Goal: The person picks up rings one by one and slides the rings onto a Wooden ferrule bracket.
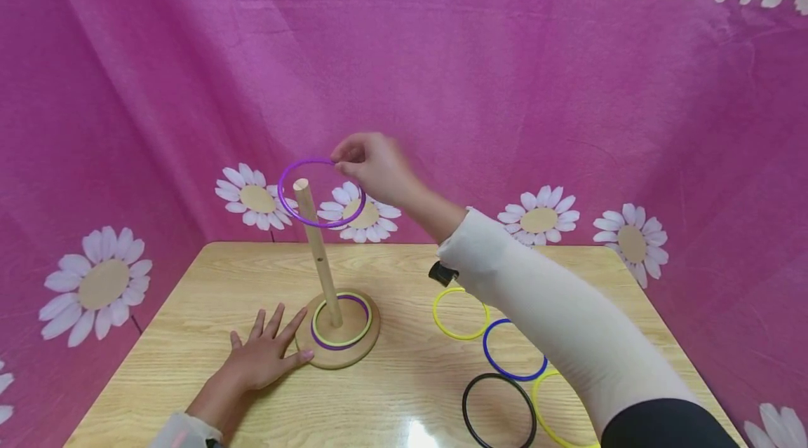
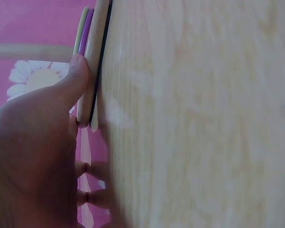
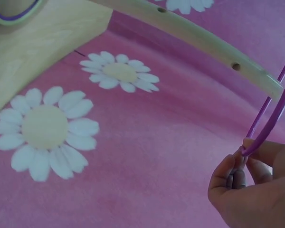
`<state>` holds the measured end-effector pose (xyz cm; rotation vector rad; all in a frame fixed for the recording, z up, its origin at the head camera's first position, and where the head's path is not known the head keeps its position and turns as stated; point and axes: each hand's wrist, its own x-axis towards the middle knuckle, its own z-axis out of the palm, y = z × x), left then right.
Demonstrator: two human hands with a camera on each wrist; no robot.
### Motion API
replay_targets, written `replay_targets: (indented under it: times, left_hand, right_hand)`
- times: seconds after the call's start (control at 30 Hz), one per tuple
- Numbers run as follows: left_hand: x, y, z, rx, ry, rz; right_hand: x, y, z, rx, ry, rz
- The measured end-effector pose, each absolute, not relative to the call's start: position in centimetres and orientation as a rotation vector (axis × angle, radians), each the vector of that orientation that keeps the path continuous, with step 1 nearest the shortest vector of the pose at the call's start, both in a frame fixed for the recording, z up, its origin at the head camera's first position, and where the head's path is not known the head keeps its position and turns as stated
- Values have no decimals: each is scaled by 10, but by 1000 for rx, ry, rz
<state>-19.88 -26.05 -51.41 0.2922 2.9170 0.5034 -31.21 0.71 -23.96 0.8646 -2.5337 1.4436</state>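
My right hand (image 1: 379, 167) pinches a thin purple ring (image 1: 331, 225) between thumb and fingertips at its edge. The ring is held in the air around the tip of an upright wooden peg (image 1: 320, 262), overlapping it in the head view. At the foot of the peg, a yellow-green ring (image 2: 81, 31) and a second purple ring (image 2: 87, 32) lie stacked on the round wooden base (image 1: 341, 361). My left hand (image 1: 257, 362) rests beside the base with fingers spread, its thumb against the rim.
On the table's right side lie a yellow ring (image 1: 435, 316), a blue ring (image 1: 489, 357), a black ring (image 1: 465, 409) and another yellow ring (image 1: 536, 406), partly under my right sleeve (image 1: 555, 308). A pink flowered cloth (image 1: 473, 97) hangs behind the wooden table (image 1: 404, 371).
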Motion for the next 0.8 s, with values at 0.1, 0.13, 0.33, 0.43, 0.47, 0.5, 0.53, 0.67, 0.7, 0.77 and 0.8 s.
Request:
replay_targets:
  times: [0.1,0.13,0.33,0.43,0.47,0.5,0.53,0.67,0.7,0.77,0.8]
  left_hand:
    - [-198,-260,-514,294,2920,512]
    - [-198,-260,-513,299,2921,514]
    - [-194,-256,-503,296,2921,472]
    - [-194,-256,-504,300,2929,474]
    - [-194,-256,-505,305,2934,478]
    - [-194,-256,-506,309,2937,481]
    - [-194,-256,-506,309,2939,483]
    - [-194,-257,-506,303,2937,464]
    - [-194,-256,-506,299,2935,459]
    - [-193,-256,-506,291,2934,443]
    - [-193,-256,-507,292,2936,437]
  right_hand:
    - [-315,1,-251,851,-2563,1410]
    - [-315,-1,-255,848,-2572,1391]
    - [-318,-8,-283,832,-2616,1324]
    - [-320,-11,-300,815,-2624,1301]
    - [-320,-12,-306,810,-2626,1298]
    - [-320,-12,-312,806,-2629,1299]
    - [-320,-13,-318,801,-2633,1301]
    - [-321,-16,-343,788,-2652,1299]
    - [-321,-16,-349,779,-2655,1297]
    - [-322,-16,-361,765,-2658,1290]
    - [-322,-16,-367,759,-2658,1290]
